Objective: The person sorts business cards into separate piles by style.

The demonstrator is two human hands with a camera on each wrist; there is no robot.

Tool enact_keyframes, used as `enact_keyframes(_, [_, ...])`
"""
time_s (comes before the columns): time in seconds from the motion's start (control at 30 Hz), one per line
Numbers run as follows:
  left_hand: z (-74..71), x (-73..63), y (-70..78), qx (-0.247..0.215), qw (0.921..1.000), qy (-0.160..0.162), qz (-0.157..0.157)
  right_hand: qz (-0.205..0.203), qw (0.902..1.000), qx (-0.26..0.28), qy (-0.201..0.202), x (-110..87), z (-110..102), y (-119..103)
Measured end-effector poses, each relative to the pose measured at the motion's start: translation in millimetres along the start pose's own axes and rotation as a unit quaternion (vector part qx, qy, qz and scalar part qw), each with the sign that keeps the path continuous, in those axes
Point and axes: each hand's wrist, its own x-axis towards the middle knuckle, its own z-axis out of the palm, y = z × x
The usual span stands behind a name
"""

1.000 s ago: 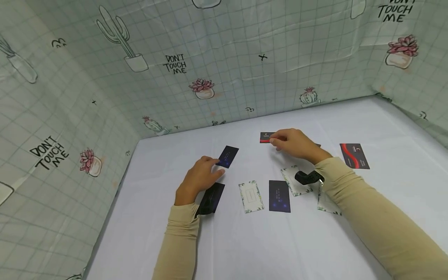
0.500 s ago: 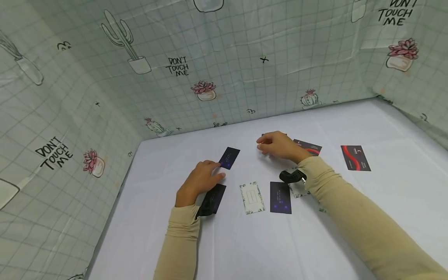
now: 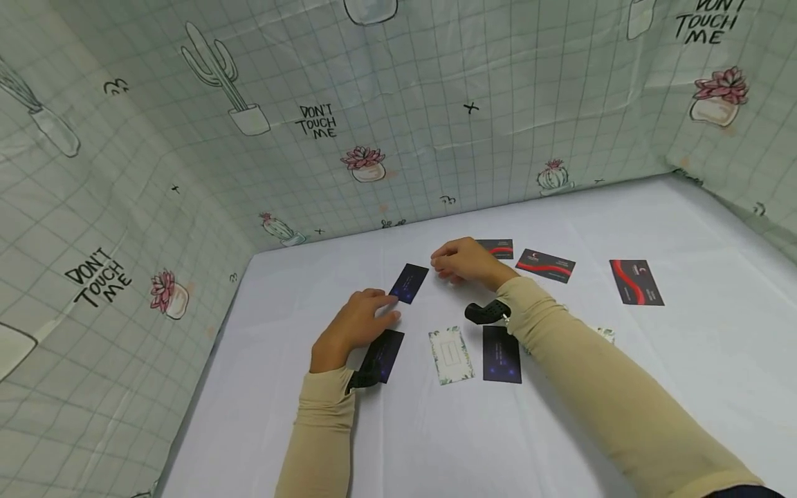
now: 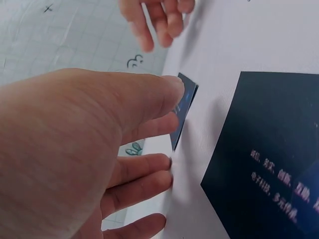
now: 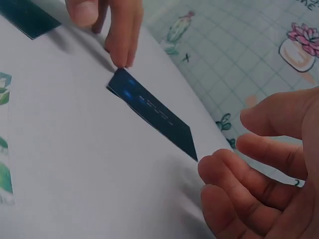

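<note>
A dark blue card (image 3: 409, 283) lies on the white table between the two hands. My left hand (image 3: 350, 325) touches its near left corner with a fingertip, the other fingers extended and relaxed. By the same card's far right edge hovers my right hand (image 3: 467, 263), fingers loosely bent and nothing between them. In the right wrist view, the right hand (image 5: 264, 184) is close to the card's corner; whether it makes contact I cannot tell. Below my left wrist lies a second dark blue card (image 3: 392, 353), partly covered by the black wrist strap.
Black-and-red cards (image 3: 545, 265) lie toward the back right, one partly behind my right hand. In front are a white leaf-bordered card (image 3: 451, 356) and another dark blue card (image 3: 501, 360). My right sleeve (image 3: 579, 360) covers more white cards. Patterned cloth walls (image 3: 423, 124) enclose the table.
My right hand has moved left, away from the black-and-red cards to the dark blue card, uncovering two of them. My left hand has stayed in place.
</note>
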Motion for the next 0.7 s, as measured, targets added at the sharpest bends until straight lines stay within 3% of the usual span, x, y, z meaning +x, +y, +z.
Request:
enact_keyframes(0.33, [1.1,2.1,-2.9,0.015,0.9999,-0.001,-0.001,-0.006,0.9967,-0.076,0.028,13.4,19.0,-2.5])
enact_keyframes(0.7, [1.2,0.1,0.2,0.02,0.9997,-0.006,-0.011,-0.005,0.9773,-0.203,0.062,16.6,28.9,0.1])
